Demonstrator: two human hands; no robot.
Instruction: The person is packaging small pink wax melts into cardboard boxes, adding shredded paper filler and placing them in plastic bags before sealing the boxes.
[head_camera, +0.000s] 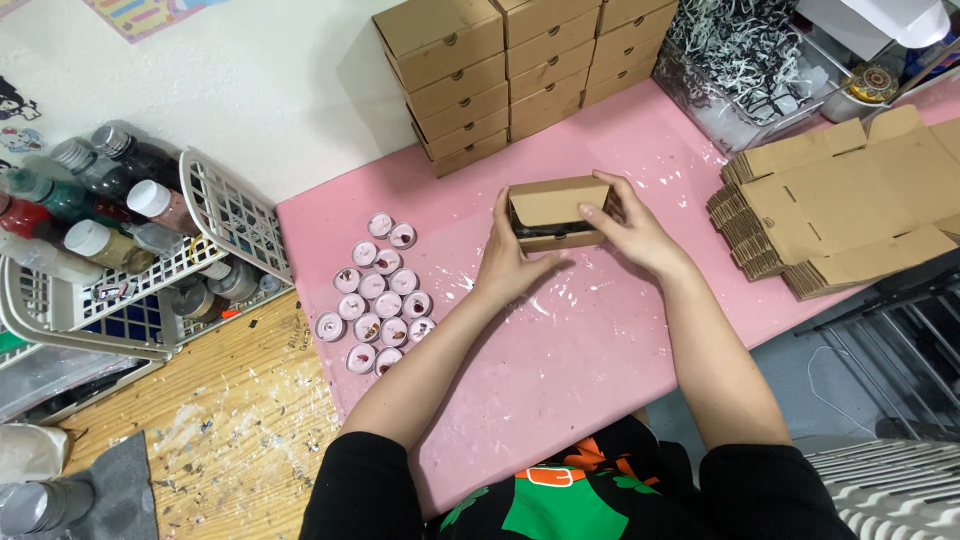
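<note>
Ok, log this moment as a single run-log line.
left hand: on cardboard box side | right hand: on box top | box lid: partly open | pink mat | tealight candles left of box

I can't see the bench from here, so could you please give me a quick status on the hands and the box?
Both hands, left and right, grip small cardboard box on pink mat. Lid not fully shut. Candles well left, nothing in the way.

bare pink table (580, 350) before the hands, tealight cluster (380, 295) left, stacked boxes (520, 70) behind, flat cardboard (840, 205) right
</note>
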